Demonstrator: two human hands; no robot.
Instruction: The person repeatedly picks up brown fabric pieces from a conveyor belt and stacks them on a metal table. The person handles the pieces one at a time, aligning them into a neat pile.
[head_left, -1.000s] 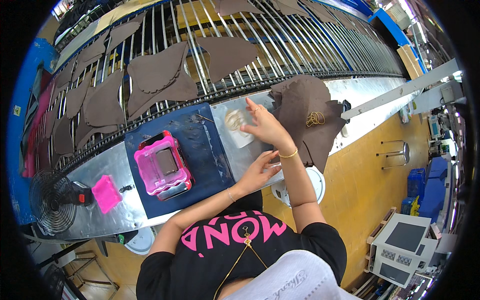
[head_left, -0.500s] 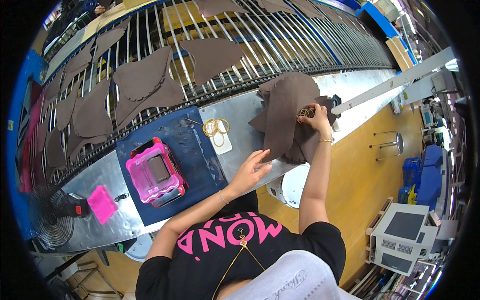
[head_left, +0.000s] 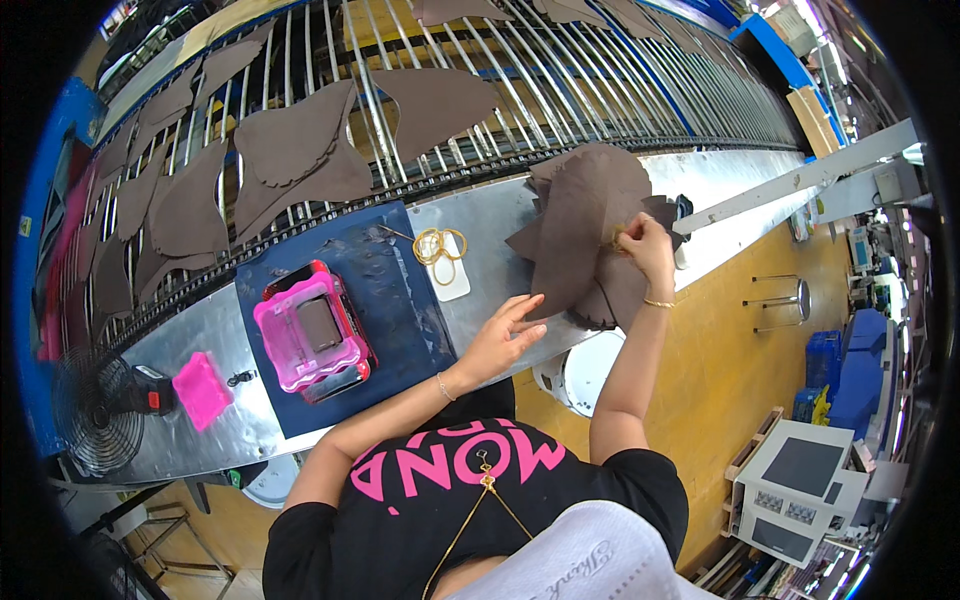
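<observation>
A pile of dark brown cut leather-like pieces lies on the metal table in front of me, some with scalloped edges. My right hand is over the pile's right side, fingers pinched together on thin yellow bands, which are partly hidden by the fingers. My left hand has its fingers stretched out, the tips at the pile's near left corner. Between the pile and a dark blue mat, looped yellow bands rest on a white flat object.
A pink basket with a brown piece inside sits on the mat. Left of it are a pink flat piece and a fan. Beyond the table, brown pieces lie on a rack of metal bars. A pale beam juts in from the right.
My right hand has lifted a little and closed its fingers around the yellow bands, which lay looped on the pile before. My left hand stays at the pile's corner. The view has shifted slightly.
</observation>
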